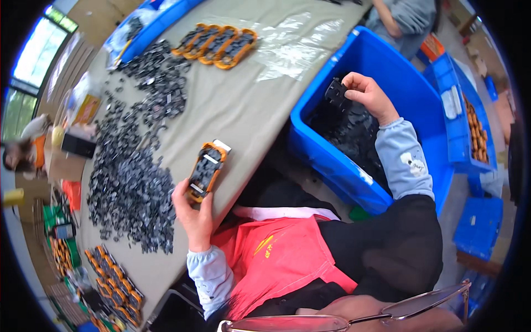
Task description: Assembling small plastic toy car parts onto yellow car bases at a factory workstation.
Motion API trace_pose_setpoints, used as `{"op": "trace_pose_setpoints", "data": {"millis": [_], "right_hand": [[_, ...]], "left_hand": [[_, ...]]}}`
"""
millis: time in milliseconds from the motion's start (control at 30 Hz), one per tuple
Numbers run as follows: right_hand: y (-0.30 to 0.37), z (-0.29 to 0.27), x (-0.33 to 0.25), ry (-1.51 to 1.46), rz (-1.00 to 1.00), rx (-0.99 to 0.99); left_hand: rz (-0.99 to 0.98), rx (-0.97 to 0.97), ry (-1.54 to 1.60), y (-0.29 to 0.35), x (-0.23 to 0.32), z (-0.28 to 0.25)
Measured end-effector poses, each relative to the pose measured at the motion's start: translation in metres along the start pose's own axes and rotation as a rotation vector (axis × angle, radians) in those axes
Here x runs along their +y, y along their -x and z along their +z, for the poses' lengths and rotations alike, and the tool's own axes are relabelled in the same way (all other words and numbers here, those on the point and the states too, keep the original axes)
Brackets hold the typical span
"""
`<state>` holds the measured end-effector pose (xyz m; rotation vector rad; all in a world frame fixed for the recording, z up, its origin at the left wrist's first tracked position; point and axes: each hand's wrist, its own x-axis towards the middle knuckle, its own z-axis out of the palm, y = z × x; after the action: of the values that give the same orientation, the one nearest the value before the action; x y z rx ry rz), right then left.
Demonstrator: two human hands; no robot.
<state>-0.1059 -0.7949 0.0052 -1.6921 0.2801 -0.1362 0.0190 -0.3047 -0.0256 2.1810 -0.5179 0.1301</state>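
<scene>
My left hand (194,209) grips the near end of an orange-and-black oblong plastic housing (207,167), with thumb and fingers on its two sides. The housing lies at the table's near edge, and a small white piece (222,145) shows at its far end. Over a deep blue bin (326,150) to the right, my right hand (369,95) pinches a flat black plastic part (336,95) between thumb and fingers. Many similar black parts (354,135) lie in the bin below that hand.
A wide heap of small black pieces (133,188) covers the table's left side. Several orange-and-black housings (215,45) stand in a row at the far side, with more (116,285) at the lower left. Another blue crate (451,119) is at the right. Other people sit nearby.
</scene>
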Motion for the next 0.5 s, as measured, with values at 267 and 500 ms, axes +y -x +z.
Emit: {"op": "trace_pose_setpoints", "data": {"millis": [267,500], "right_hand": [[-0.094,0.123,-0.049,0.208,-0.488,-0.345],[-0.095,0.164,-0.026,0.772,-0.461,0.035]], "left_hand": [[0.154,0.033,-0.037,-0.005,-0.009,-0.005],[0.205,0.107,-0.062,0.001,-0.012,-0.004]]}}
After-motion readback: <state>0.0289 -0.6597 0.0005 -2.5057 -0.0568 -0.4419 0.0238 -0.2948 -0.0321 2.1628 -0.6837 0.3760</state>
